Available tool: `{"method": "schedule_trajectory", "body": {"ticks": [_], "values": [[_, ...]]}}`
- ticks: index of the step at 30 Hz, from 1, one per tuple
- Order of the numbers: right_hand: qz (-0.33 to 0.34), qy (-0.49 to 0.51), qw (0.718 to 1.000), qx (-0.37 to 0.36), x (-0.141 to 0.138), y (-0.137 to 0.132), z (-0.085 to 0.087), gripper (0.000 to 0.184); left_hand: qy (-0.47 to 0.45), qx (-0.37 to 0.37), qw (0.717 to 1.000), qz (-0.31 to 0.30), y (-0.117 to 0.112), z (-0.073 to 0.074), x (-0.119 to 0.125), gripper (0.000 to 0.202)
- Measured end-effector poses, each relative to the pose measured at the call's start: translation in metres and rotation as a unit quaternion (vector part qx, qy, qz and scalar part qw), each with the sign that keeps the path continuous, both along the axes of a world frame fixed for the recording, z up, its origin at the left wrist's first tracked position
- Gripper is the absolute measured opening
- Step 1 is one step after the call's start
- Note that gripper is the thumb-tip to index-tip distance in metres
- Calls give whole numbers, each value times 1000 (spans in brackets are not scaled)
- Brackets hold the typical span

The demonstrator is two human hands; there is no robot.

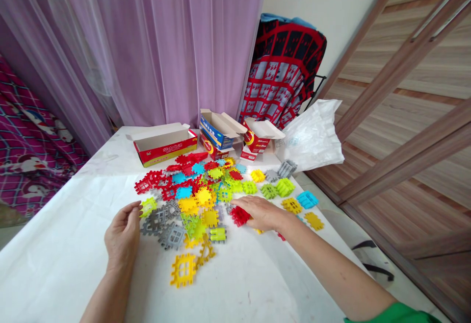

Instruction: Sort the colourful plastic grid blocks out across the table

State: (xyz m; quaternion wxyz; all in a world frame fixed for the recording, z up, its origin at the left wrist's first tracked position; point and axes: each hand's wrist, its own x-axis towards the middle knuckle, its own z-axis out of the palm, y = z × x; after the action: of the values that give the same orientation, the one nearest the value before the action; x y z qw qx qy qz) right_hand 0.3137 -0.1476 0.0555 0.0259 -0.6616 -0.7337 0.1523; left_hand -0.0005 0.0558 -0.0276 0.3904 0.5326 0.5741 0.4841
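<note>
A pile of flat, toothed plastic building pieces (200, 195) in red, yellow, green, blue and grey lies spread over a white table (59, 259). My right hand (262, 212) reaches into the pile with fingers closed around a red piece (240, 215). My left hand (123, 235) rests on edge at the pile's left side, fingers curled and apart, beside a light green piece (148, 206) and grey pieces (165, 225). A yellow square piece (183, 270) lies nearest to me.
Opened cardboard boxes stand at the table's far edge: a red one (164, 144), a blue one (218, 129) and a small red one (259, 139). A white plastic bag (312, 136) lies at the far right corner. Purple curtains hang behind; a patterned cloth (283, 68) drapes a chair.
</note>
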Motion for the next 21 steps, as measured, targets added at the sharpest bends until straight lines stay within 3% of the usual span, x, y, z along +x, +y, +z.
{"method": "schedule_trajectory", "body": {"ticks": [9,14,18,21], "values": [[3,-3,1000,-4,-2,1,1,70,-5,8,1000,1,-1,2,1,35],[-12,-21,1000,9,-5,-5,12,68,-2,13,1000,-6,-2,3,1,36],[-12,12,996,91,-35,-8,18,47,-1,19,1000,-10,-1,1,2,36],[11,63,989,134,-76,-5,6,29,-1,23,1000,-12,0,1,2,36]]}}
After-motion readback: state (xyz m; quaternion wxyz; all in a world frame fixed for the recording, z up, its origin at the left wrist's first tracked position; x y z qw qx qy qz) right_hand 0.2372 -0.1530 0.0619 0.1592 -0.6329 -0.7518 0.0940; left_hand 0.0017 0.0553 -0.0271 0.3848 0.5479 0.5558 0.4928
